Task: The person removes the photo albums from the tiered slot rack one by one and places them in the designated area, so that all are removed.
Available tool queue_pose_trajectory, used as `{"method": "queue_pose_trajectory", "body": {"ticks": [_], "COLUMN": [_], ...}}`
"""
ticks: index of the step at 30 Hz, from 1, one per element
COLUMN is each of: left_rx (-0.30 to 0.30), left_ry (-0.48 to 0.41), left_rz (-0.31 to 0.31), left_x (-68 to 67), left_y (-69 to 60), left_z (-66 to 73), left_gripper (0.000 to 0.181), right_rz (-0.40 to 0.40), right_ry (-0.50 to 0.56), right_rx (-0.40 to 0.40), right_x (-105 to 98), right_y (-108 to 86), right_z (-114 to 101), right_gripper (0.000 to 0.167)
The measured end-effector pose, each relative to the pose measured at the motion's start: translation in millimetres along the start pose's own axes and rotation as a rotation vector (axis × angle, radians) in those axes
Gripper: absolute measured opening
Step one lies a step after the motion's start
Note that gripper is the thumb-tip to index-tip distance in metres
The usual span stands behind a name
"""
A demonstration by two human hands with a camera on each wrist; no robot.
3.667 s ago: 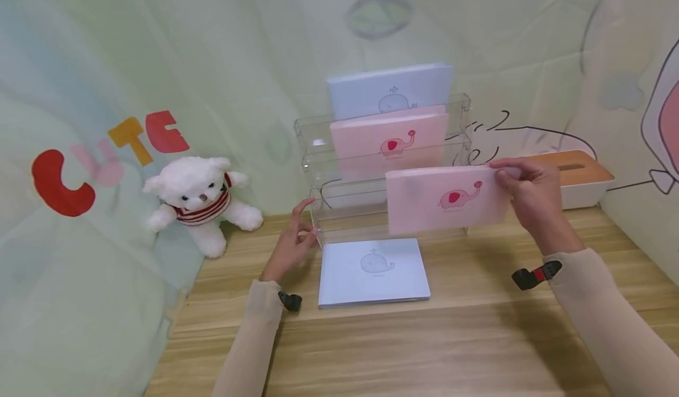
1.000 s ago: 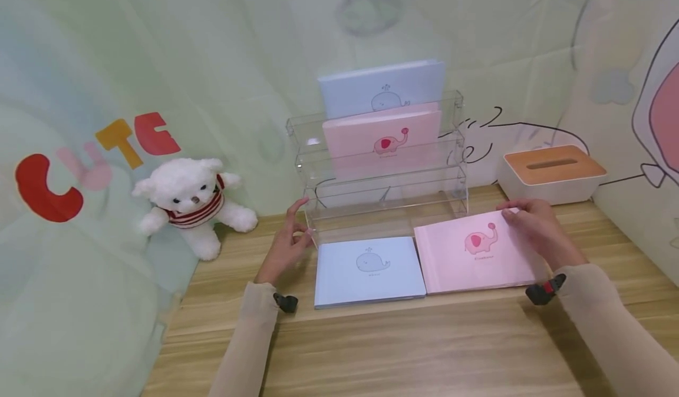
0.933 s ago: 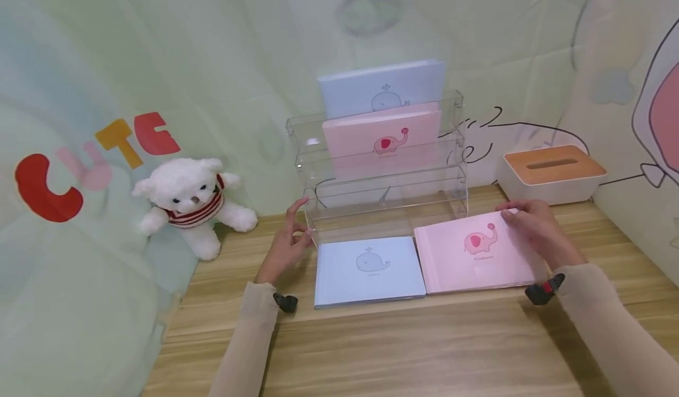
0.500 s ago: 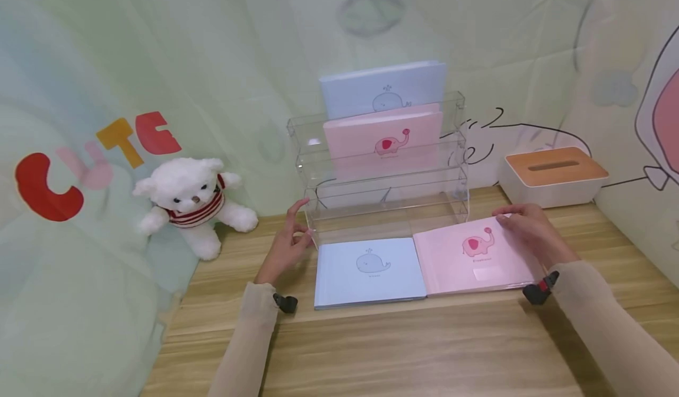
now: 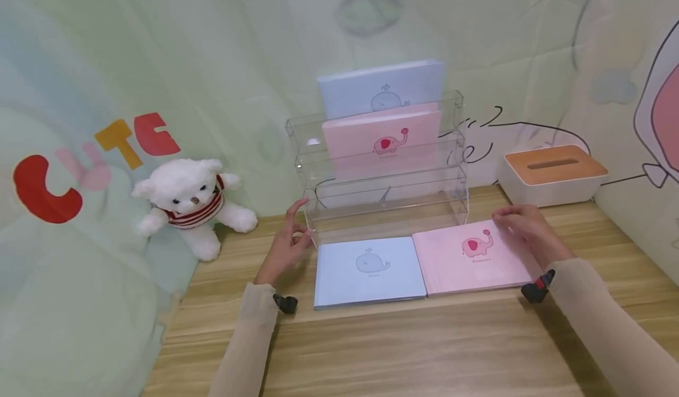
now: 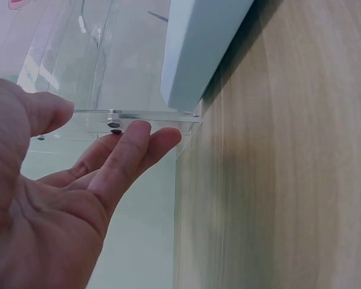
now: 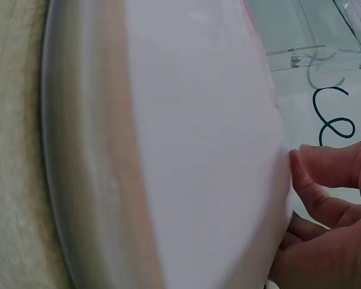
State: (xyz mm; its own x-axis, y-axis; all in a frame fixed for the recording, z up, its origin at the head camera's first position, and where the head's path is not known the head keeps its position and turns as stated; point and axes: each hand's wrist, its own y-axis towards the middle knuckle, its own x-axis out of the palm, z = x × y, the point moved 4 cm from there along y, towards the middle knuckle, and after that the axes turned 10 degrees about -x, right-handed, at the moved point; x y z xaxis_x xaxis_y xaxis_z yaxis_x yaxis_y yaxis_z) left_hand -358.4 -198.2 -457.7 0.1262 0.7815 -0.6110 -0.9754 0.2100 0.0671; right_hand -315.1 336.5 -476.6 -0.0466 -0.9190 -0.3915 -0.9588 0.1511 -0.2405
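Note:
A clear tiered rack stands at the back; a pink elephant book leans in it below and in front of a blue whale book. Another blue whale book lies flat before the rack, beside a flat pink elephant book. My left hand touches the rack's left side; in the left wrist view that hand has its fingers fairly straight against the clear panel. My right hand holds the flat pink book's far right corner. In the right wrist view, the right hand's fingertips meet at the book's edge.
A white plush bear in a striped top sits at the left, against the patterned curtain. Behind my right hand stands a white tissue box with a wooden lid. Wood-grained tabletop extends in front of the books.
The pink book in my right hand came down from in front of the rack to lie flat beside the blue one, then shifted and turned slightly. My left hand stayed at the rack.

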Motion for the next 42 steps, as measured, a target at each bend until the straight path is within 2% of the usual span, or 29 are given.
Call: {"method": "queue_pose_trajectory", "body": {"ticks": [4,11,23,28,35,42], "left_rx": [0.007,0.013,0.006,0.003,-0.002,0.006], "left_ry": [-0.006,-0.011,-0.015,-0.019,-0.024,-0.031], "left_rz": [0.005,0.004,0.008,0.000,0.005,0.003], "left_x": [-0.1,0.5,-1.3,-0.6,0.5,-0.1], "left_y": [-0.2,0.7,0.2,-0.4,-0.9,-1.3], "left_z": [1.4,-1.0,1.2,1.5,0.1,0.9], "left_gripper": [0.077,0.076,0.078,0.078,0.079,0.078], "right_rz": [0.012,-0.003,0.006,0.048,0.142,0.181], "right_ry": [0.023,-0.028,0.015,0.003,-0.004,-0.034], "right_rx": [-0.002,-0.030,-0.042,-0.164,-0.430,-0.586], "right_x": [0,3,5,2,0,-5], "right_y": [-0.2,-3.6,-5.6,-4.8,-14.3,-16.8], "right_z": [-2,-5,-10,-21,-54,-76], "right_gripper": [0.056,0.058,0.065,0.069,0.068,0.065]}}
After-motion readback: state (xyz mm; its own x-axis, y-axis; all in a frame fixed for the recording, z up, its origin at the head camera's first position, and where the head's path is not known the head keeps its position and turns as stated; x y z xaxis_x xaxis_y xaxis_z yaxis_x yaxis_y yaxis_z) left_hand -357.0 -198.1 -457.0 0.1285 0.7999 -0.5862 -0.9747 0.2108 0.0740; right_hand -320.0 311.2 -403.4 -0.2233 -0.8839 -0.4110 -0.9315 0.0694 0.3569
